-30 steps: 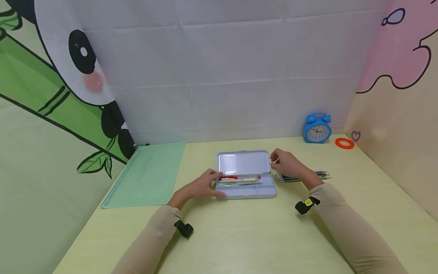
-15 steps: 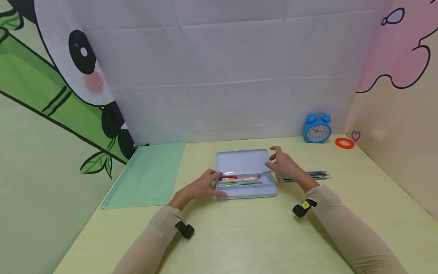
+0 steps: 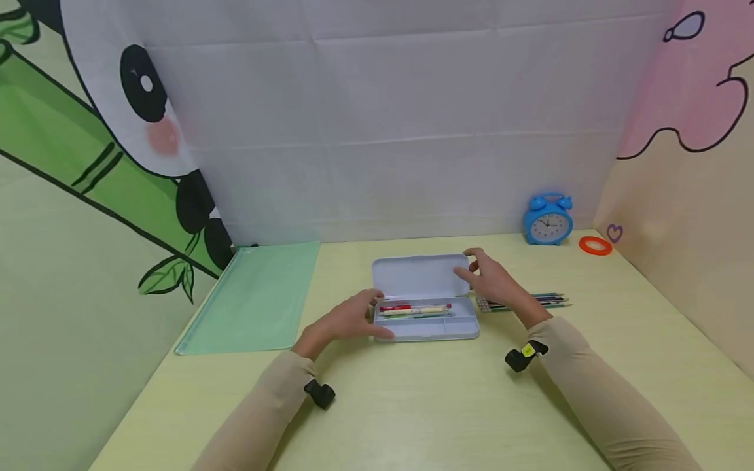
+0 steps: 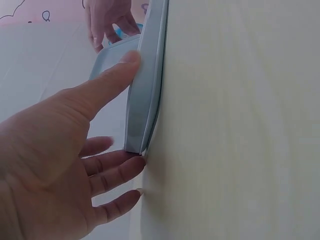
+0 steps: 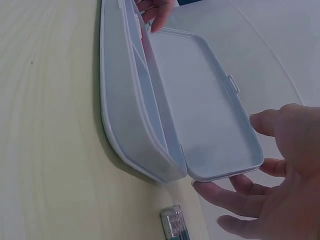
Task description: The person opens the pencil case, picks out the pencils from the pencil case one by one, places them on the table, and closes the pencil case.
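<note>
A pale lilac pencil case (image 3: 461, 329) lies open on the table, its lid (image 3: 412, 275) tilted up at the back. Several pens (image 3: 415, 310), one with a red part, sit in its long compartment. My left hand (image 3: 350, 316) holds the left end of the case, thumb (image 4: 112, 82) along the front wall and fingers around the end. At the lid's right corner, my right hand (image 3: 490, 280) grips the edge, with the thumb (image 5: 265, 121) at the rim and the other fingers behind the lid.
Right of the case lies a bundle of pencils (image 3: 550, 300), partly behind the right hand. A blue alarm clock (image 3: 548, 220) and a red-orange ring (image 3: 595, 246) stand at the back right. A green translucent folder (image 3: 253, 297) covers the table's left side.
My right hand has moved from beside the lid onto its right edge, its fingers spreading around it. The lid has tipped up slightly. The left hand stays at the case.
</note>
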